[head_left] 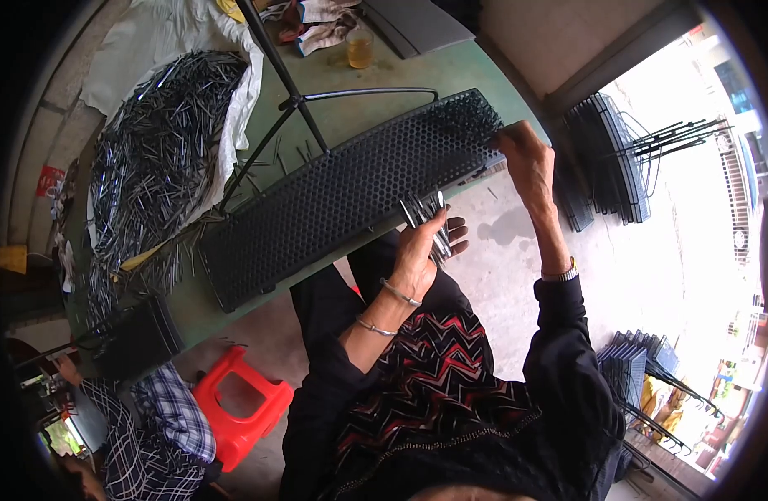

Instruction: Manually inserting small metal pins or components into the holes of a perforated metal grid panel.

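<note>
The panel (342,188) is being supported by the table (400,73), along its near edge, and could be nudged off if its right end is pressed too hard. Tufts (467,117) there are being crowded by the right hand (530,163), so some might be bent; whether its fingertips are closing on a strip cannot be told. Near the panel, a bundle (441,242) is being held by the left hand (417,250); since its fingers are being spread, pieces could be dropped.
</note>
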The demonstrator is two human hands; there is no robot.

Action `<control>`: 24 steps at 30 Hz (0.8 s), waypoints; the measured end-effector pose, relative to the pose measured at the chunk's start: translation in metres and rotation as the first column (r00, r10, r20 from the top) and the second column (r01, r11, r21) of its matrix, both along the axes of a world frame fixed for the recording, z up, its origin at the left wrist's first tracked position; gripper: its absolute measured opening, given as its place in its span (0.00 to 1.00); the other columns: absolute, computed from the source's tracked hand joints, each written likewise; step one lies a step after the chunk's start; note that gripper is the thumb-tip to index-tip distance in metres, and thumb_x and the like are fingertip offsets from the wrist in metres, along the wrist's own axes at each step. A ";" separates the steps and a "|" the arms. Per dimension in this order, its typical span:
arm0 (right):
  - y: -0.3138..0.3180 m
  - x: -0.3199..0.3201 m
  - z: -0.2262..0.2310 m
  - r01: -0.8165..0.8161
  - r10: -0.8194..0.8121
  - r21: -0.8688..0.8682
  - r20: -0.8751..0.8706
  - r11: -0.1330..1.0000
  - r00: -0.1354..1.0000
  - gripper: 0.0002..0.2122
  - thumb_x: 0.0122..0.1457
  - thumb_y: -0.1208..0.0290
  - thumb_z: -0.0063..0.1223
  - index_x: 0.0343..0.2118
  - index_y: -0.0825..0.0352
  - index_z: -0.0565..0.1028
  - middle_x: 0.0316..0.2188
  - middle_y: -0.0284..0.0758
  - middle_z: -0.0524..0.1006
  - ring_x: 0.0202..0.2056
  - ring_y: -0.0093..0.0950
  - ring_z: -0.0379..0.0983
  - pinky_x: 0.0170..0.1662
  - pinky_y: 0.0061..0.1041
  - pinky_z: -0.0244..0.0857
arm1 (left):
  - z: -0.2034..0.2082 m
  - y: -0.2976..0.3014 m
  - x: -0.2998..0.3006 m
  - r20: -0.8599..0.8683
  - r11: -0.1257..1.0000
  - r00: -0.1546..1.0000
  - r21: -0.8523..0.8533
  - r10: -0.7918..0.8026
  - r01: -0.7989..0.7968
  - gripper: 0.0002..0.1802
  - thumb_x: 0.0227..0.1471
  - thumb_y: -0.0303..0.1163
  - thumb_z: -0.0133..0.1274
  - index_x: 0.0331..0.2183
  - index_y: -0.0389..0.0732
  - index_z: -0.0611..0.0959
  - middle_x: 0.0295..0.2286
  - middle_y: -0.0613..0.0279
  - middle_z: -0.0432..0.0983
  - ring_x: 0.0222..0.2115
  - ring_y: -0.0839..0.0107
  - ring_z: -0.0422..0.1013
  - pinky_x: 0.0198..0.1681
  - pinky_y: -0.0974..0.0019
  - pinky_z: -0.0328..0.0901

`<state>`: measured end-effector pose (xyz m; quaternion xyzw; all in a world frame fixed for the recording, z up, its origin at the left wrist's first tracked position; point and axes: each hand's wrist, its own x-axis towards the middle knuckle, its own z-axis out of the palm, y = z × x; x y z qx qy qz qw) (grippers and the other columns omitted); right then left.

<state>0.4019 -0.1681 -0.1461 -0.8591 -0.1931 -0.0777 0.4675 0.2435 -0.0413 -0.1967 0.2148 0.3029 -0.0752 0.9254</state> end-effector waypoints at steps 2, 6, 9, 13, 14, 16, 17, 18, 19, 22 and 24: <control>-0.002 0.002 -0.005 -0.013 0.013 0.013 0.009 1.000 1.000 0.03 0.54 0.78 0.52 0.30 0.71 0.74 0.24 0.36 0.79 0.29 0.20 0.76 0.34 0.19 0.68 | 0.002 0.000 0.000 -0.023 1.000 1.000 0.028 0.005 -0.004 0.08 0.54 0.34 0.53 0.36 0.42 0.77 0.30 0.56 0.77 0.30 0.66 0.75 0.30 0.61 0.71; -0.001 0.007 -0.008 -0.040 0.040 -0.026 0.013 0.999 0.999 0.03 0.53 0.78 0.52 0.31 0.70 0.74 0.25 0.36 0.79 0.29 0.22 0.76 0.33 0.20 0.68 | 0.000 0.001 0.000 -0.023 0.993 1.000 0.117 -0.003 0.006 0.08 0.53 0.35 0.54 0.34 0.42 0.79 0.25 0.62 0.75 0.23 0.75 0.69 0.21 0.71 0.62; 0.002 0.013 -0.017 -0.026 0.057 -0.186 0.162 0.982 0.985 0.04 0.52 0.77 0.53 0.31 0.67 0.75 0.26 0.36 0.75 0.28 0.27 0.74 0.32 0.24 0.67 | 0.002 -0.001 0.001 0.002 0.994 1.000 0.111 0.004 -0.004 0.07 0.53 0.35 0.54 0.33 0.42 0.79 0.23 0.64 0.74 0.20 0.79 0.65 0.19 0.75 0.59; 0.009 0.010 -0.017 0.045 0.020 -0.277 0.229 0.960 0.973 0.04 0.52 0.74 0.54 0.32 0.63 0.75 0.26 0.36 0.71 0.28 0.31 0.71 0.31 0.28 0.64 | 0.005 -0.001 0.000 0.056 0.992 0.998 0.122 0.020 -0.027 0.07 0.53 0.35 0.55 0.32 0.42 0.79 0.23 0.64 0.74 0.20 0.80 0.65 0.19 0.77 0.58; 0.011 0.011 -0.018 0.050 0.026 -0.274 0.269 0.960 0.963 0.04 0.52 0.74 0.54 0.32 0.62 0.75 0.26 0.36 0.71 0.27 0.31 0.70 0.31 0.29 0.63 | 0.006 -0.001 0.000 0.055 0.992 0.998 0.121 0.019 -0.026 0.07 0.53 0.35 0.55 0.32 0.42 0.79 0.23 0.64 0.74 0.20 0.80 0.65 0.19 0.77 0.58; 0.010 0.010 -0.017 0.056 0.031 -0.271 0.309 0.961 0.951 0.04 0.52 0.73 0.54 0.32 0.62 0.75 0.26 0.35 0.70 0.27 0.32 0.69 0.31 0.30 0.63 | 0.008 -0.002 0.000 0.043 0.989 0.999 0.145 0.025 -0.031 0.07 0.53 0.35 0.55 0.32 0.42 0.79 0.23 0.63 0.75 0.20 0.81 0.65 0.19 0.77 0.58; 0.010 0.010 -0.015 0.042 0.046 -0.288 0.291 0.957 0.956 0.04 0.52 0.73 0.54 0.31 0.62 0.75 0.26 0.35 0.70 0.28 0.32 0.70 0.31 0.30 0.63 | 0.009 -0.002 0.000 0.044 0.989 0.999 0.144 0.024 -0.030 0.07 0.53 0.35 0.55 0.32 0.42 0.79 0.23 0.63 0.75 0.20 0.81 0.65 0.19 0.77 0.58; 0.009 0.009 -0.013 0.027 0.060 -0.304 0.273 0.952 0.960 0.04 0.52 0.73 0.54 0.31 0.62 0.75 0.27 0.35 0.70 0.28 0.32 0.70 0.32 0.30 0.63 | 0.010 -0.002 0.001 0.050 0.990 0.998 0.137 0.030 -0.036 0.07 0.53 0.35 0.55 0.31 0.42 0.79 0.23 0.62 0.75 0.20 0.80 0.65 0.19 0.77 0.58; 0.008 0.008 -0.013 0.027 0.060 -0.305 0.273 0.952 0.960 0.04 0.52 0.73 0.54 0.31 0.62 0.75 0.27 0.35 0.70 0.28 0.32 0.70 0.32 0.30 0.63 | 0.010 -0.002 0.001 0.057 0.991 0.998 0.130 0.036 -0.043 0.08 0.53 0.35 0.56 0.31 0.42 0.79 0.23 0.62 0.76 0.20 0.80 0.65 0.19 0.77 0.58; 0.005 0.003 -0.016 -0.008 0.081 -0.311 0.223 0.950 0.971 0.04 0.53 0.71 0.55 0.32 0.61 0.76 0.28 0.35 0.70 0.28 0.33 0.70 0.32 0.30 0.63 | 0.013 -0.003 0.000 0.066 0.988 0.997 0.147 0.041 -0.050 0.08 0.53 0.35 0.56 0.31 0.41 0.79 0.24 0.60 0.77 0.20 0.79 0.67 0.19 0.77 0.58; 0.005 0.002 -0.019 0.061 0.049 -0.352 0.295 0.934 0.954 0.05 0.54 0.70 0.55 0.34 0.59 0.77 0.28 0.35 0.70 0.29 0.32 0.70 0.32 0.30 0.64 | 0.012 -0.004 0.000 0.070 0.987 0.997 0.153 0.045 -0.055 0.08 0.52 0.35 0.56 0.31 0.41 0.79 0.24 0.60 0.77 0.21 0.79 0.68 0.19 0.77 0.58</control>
